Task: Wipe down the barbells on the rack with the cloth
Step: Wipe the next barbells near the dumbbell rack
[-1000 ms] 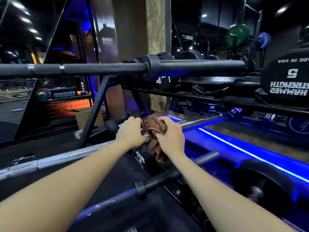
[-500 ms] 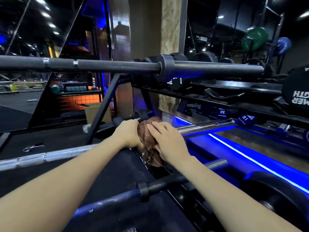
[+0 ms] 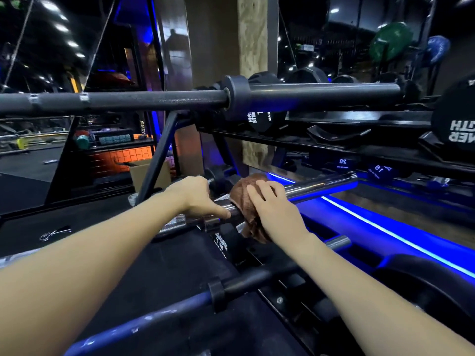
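Brown cloth (image 3: 245,201) bunched around chrome barbell (image 3: 321,185)

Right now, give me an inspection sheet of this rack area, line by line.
Surface: black rack frame, barbells lying across it.
Job's things: brown cloth wrapped over the chrome barbell; black barbell above, dark barbell below.
Clutter: cardboard box behind the rack.
Grippers: left hand gripping the chrome bar bare; right hand pressing the cloth.
Cables: nothing seen.
Surroundings: dumbbell shelf, blue light strip, green plate.
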The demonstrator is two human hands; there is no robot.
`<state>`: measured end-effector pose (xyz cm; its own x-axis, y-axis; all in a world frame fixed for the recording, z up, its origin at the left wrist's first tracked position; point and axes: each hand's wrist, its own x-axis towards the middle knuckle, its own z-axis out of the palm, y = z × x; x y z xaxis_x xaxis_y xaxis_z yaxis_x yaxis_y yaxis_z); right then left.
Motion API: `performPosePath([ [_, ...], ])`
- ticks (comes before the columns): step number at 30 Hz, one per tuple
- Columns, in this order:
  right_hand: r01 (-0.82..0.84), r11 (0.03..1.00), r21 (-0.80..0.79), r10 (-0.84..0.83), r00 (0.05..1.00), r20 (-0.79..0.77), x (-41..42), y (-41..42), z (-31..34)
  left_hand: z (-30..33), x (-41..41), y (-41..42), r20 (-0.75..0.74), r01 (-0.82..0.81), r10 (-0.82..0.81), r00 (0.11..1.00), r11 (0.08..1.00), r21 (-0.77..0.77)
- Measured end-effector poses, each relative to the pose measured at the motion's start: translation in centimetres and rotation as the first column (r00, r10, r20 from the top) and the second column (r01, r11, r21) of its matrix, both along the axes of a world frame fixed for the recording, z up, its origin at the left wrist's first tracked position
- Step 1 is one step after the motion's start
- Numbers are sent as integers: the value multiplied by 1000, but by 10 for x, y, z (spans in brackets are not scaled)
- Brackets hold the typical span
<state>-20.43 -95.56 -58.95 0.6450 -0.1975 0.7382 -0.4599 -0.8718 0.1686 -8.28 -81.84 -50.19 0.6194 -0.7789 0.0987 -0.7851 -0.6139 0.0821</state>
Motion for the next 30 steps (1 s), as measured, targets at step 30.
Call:
performPosePath([
  [30, 408, 755, 513, -501, 864, 49, -56, -152, -4, -48, -52, -118, 376, 211, -136, 916, 963, -166],
])
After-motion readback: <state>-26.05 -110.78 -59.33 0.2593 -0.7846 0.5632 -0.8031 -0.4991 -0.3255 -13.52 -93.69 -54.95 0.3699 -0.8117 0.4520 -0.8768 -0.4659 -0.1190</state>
